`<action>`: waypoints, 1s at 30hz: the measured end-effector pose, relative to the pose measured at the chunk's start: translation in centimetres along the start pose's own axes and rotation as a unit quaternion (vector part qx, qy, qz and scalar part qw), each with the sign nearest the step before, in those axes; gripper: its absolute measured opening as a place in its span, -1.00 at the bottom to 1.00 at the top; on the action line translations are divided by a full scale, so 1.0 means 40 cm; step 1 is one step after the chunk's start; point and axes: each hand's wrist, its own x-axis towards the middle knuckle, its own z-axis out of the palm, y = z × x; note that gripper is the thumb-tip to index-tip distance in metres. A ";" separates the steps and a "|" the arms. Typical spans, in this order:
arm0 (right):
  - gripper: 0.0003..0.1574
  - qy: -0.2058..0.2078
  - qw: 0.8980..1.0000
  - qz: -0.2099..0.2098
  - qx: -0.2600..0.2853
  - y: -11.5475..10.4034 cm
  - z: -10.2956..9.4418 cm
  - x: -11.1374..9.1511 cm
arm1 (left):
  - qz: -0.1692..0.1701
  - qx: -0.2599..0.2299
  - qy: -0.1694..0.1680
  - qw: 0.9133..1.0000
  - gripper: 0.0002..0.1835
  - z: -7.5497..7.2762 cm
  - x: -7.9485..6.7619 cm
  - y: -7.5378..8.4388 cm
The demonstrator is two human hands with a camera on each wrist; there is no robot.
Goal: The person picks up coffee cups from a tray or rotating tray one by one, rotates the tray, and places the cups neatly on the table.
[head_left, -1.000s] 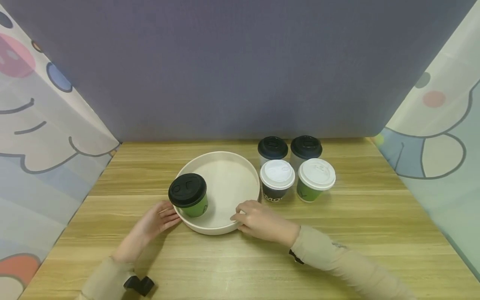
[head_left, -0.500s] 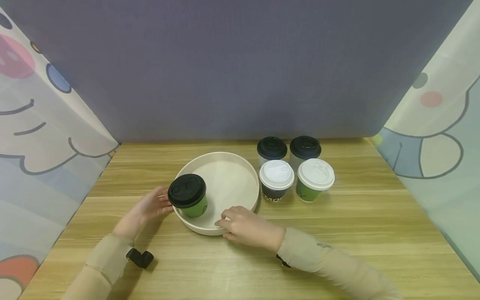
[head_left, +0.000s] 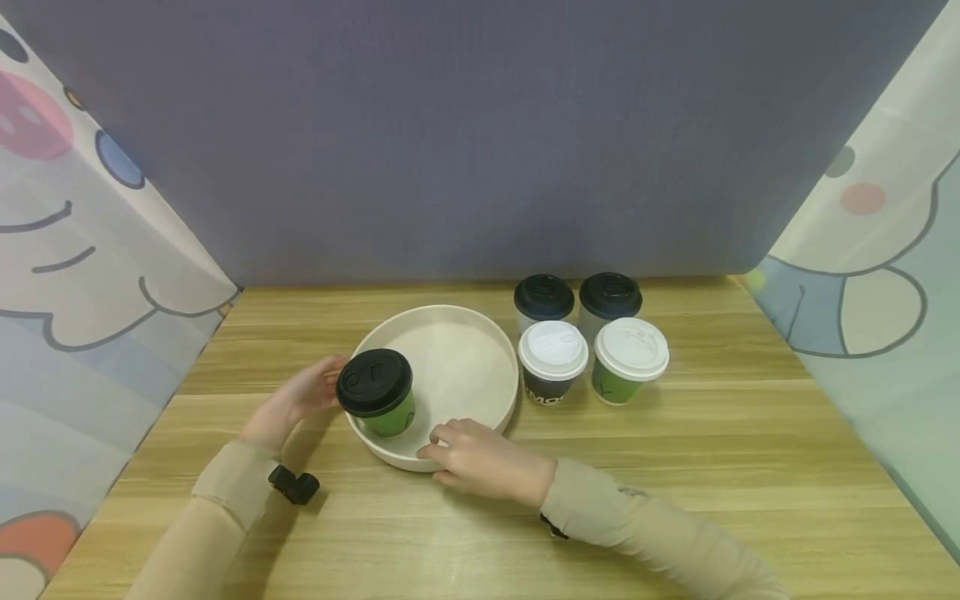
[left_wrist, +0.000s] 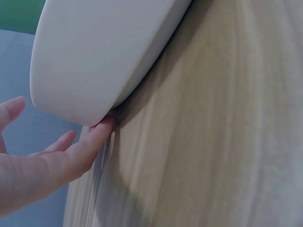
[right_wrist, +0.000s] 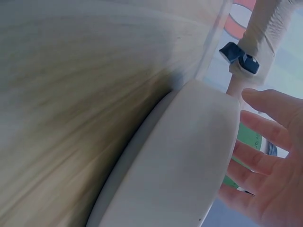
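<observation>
A round cream tray [head_left: 465,367] lies on the wooden table. In its left part stands a paper coffee cup [head_left: 386,408], green with a black lid. My left hand [head_left: 303,396] is at the tray's left side, partly behind the cup in the head view. In the left wrist view its loosely extended fingers [left_wrist: 78,153] reach the tray's lower edge, one fingertip against the underside. My right hand [head_left: 480,458] is at the front rim. In the right wrist view, the extended fingers [right_wrist: 255,156] reach over the rim, their tips hidden behind it, with the thumb near the rim's edge.
Right of the tray stand several lidded cups: a dark cup [head_left: 551,383] and a green cup [head_left: 615,383] with white lids, and behind them two with black lids [head_left: 544,296]. A grey panel [head_left: 480,142] borders the table's back; printed cloths hang at both sides.
My right hand has slid left along the tray's front rim. My left hand has moved up slightly along the left side. Tray and cups hold their places.
</observation>
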 end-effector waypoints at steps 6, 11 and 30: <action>-0.69 0.010 1.000 -0.004 0.005 -0.006 0.004 0.005 | -0.005 0.012 0.029 0.999 -0.79 -0.006 0.025 0.000; -0.81 0.050 0.998 -0.021 -0.010 -0.009 0.012 0.008 | -0.002 0.048 0.039 0.998 -0.75 -0.008 0.030 -0.004; -0.79 0.040 0.999 -0.005 -0.037 -0.007 0.000 -0.004 | 0.024 0.010 0.048 0.999 -0.66 0.006 0.016 -0.011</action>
